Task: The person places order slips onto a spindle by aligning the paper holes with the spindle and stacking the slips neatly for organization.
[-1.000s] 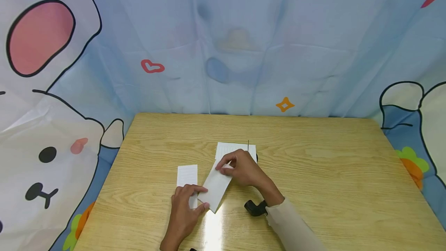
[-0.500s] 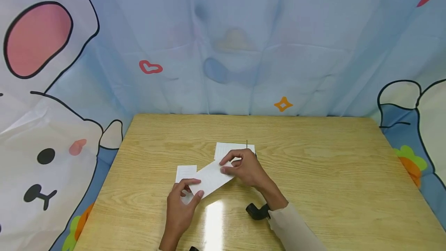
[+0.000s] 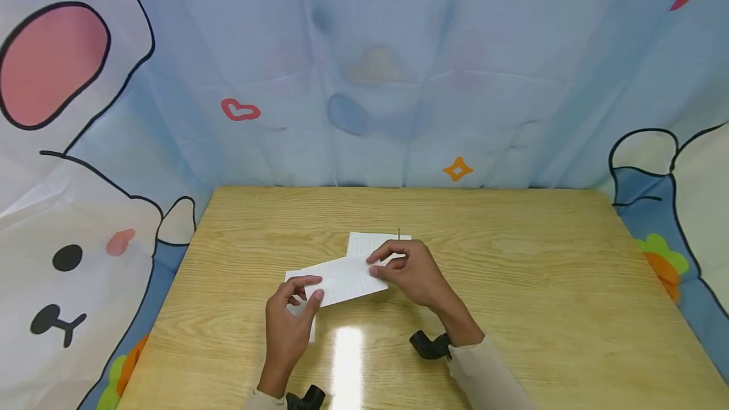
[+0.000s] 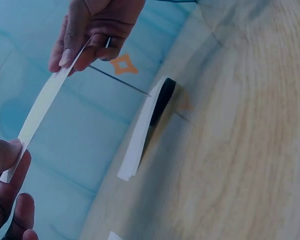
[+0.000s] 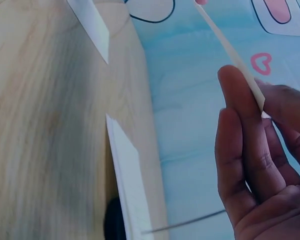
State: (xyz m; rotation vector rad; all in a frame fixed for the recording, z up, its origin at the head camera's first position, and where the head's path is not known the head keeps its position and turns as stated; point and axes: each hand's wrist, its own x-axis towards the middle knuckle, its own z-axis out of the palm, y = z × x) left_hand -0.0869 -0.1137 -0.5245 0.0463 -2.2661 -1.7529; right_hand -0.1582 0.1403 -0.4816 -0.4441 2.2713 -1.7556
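Observation:
Both hands hold a white paper slip (image 3: 345, 280) above the table, nearly level and tilted slightly up at its right end. My left hand (image 3: 287, 324) pinches its left end between thumb and fingers. My right hand (image 3: 420, 276) pinches the right end; in the right wrist view the right hand (image 5: 262, 165) grips the slip's edge. Behind the hands a paper stack (image 3: 367, 244) is pierced by a thin upright spike (image 3: 399, 234), with a black base (image 4: 163, 102) under the paper. Another slip (image 3: 312, 332) lies on the table, partly hidden by my left hand.
The wooden table (image 3: 541, 283) reaches back to a blue cartoon-printed curtain (image 3: 501, 81). A black wrist device (image 3: 429, 345) sits at the right wrist, and another (image 3: 306, 397) at the left wrist.
The held slip has swung from a steep slant to nearly level. My left hand has raised its end; the right hand has shifted slightly right, still pinching the other end.

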